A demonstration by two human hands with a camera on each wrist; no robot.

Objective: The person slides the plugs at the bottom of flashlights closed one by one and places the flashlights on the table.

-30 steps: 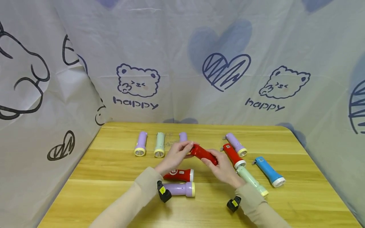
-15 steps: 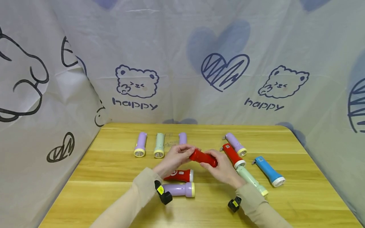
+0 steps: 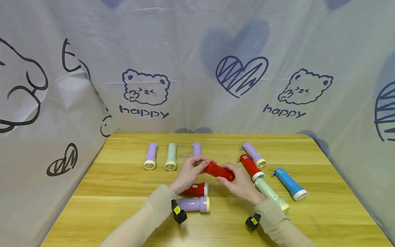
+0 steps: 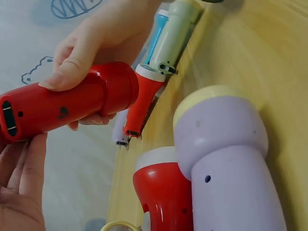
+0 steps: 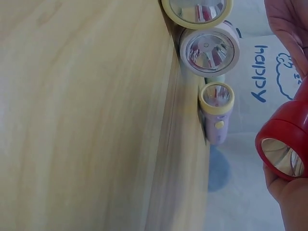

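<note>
Backdrop: pale printed sheet [image 3: 197, 41] with hearts and bear heads, hung along the left, back and right edges of the worktop [image 3: 102, 209]. Worktop is light wood grain, rounded at the back right corner.

Hands: two, beige sleeves [image 3: 158, 204] entering from the front edge. Both hold one red flashlight [image 3: 220, 172], raised over the middle of the worktop. Left hand [image 3: 189, 174] pinches the tail; right hand [image 3: 239, 181] curls round the lens end.

Resting flashlights, all lying down. Near centre, toward the front edge: a purple one [image 3: 192, 204], lens toward the right edge, and a second red one [image 3: 200, 188] alongside, same direction. Right half: blue [image 3: 288, 182], nearest the right edge; pale green [image 3: 270, 192], lens toward the front right corner; a third red [image 3: 250, 165], its lens by the green's tail (contact hard to judge); another purple [image 3: 253, 154] beside that red, nearer the back edge. Back left: purple [image 3: 151, 154] and grey-green [image 3: 171, 155], side by side, lenses toward the front edge. Near the back edge, behind the left hand, a partly hidden purple [image 3: 196, 148].

Smallest: black wrist units [image 3: 179, 214], one per wrist.
</note>
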